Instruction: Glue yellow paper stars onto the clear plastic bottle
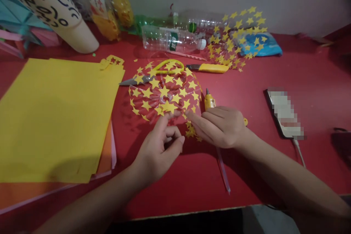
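Observation:
A clear plastic disc cut into radiating strips lies flat on the red table, covered with several yellow paper stars. My left hand rests at its near edge, forefinger pressed on a strip, the other fingers curled with nothing in them. My right hand lies flat beside it, fingers stretched toward the disc's near right edge, over a few loose yellow stars. A yellow glue bottle lies just beyond my right hand.
Yellow-handled scissors and a yellow utility knife lie behind the disc. Clear bottles and a second starred plastic piece sit at the back. Yellow paper sheets fill the left; a phone lies right.

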The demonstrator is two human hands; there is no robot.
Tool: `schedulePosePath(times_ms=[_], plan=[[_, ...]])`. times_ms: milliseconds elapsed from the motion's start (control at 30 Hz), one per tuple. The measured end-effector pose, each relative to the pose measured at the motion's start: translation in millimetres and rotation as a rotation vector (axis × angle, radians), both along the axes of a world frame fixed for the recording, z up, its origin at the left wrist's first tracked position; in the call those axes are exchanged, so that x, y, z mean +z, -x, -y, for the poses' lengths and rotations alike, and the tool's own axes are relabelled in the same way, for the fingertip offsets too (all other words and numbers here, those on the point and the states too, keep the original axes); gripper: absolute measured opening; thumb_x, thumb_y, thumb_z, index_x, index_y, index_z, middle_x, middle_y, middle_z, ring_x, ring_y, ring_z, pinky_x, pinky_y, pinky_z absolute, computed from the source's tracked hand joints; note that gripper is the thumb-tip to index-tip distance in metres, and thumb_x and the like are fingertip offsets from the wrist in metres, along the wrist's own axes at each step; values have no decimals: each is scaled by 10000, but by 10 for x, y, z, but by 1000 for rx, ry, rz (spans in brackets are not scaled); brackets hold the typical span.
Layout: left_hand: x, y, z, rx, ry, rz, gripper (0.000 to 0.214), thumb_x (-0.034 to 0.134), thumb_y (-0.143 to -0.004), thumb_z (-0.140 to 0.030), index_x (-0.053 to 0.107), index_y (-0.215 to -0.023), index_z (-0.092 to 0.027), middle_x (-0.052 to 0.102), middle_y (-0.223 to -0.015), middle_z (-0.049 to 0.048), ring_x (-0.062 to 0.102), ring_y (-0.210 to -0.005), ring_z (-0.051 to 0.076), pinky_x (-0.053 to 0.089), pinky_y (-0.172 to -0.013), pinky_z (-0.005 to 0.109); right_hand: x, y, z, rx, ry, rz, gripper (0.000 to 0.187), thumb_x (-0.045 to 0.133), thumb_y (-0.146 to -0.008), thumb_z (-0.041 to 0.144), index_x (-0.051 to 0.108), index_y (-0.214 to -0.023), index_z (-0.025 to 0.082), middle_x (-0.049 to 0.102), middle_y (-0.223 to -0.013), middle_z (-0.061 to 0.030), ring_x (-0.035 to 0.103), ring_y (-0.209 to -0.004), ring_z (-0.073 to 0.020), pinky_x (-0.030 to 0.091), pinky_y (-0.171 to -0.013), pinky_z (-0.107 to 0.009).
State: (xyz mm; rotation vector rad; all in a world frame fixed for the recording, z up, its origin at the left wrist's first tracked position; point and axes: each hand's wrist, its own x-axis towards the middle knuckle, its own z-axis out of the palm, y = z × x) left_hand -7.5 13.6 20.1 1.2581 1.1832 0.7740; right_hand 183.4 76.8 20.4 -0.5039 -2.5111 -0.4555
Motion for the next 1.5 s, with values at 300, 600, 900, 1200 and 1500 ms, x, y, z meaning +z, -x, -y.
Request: schedulePosePath(times_ms=[300,600,900,1200,1500], plan=[[-98,63,43,-28,-488,-528,439,416,-878,-172,413,-1315,-132,532,-616,-76,421,-460,72,354,-483,198,80,-75,0,-42,-88,-61,129,517,-890,134,619,-968,147,515,-519,59,443,-497,-88,329,-477,-245],[-83,109,2,13,-691,-691,354,428,-900,-180,562,-1222,-122,594,-649,-32,460,-483,77,361,-514,204,311,-127,143,-179,341,289,259,432,-918,219,607,-731,174,581,-566,13,443,-492,-99,206,-505,-274],[-89,111,30,107,-922,-673,236,482,-863,-144,662,-1014,-138,620,-586,-34,416,-410,57,325,-457,187,-134,74,398,-275,389,502,227,428,-911,127,601,-765,141,609,-596,-27,443,-485,-113,147,-504,-310],[-43,37,92,37,-730,-469,137,512,-810,-163,645,-776,-168,491,-497,-71,390,-410,52,306,-443,177,-268,7,369,-225,258,296,268,399,-916,123,560,-704,157,574,-570,-13,426,-484,-109,211,-510,-300],[-69,-60,-10,-54,109,-122,241,497,-865,-270,540,-646,-179,528,-443,-53,368,-320,48,277,-366,178,-217,-31,415,-171,128,58,307,418,-936,125,552,-664,173,547,-535,26,452,-493,-91,260,-502,-258]])
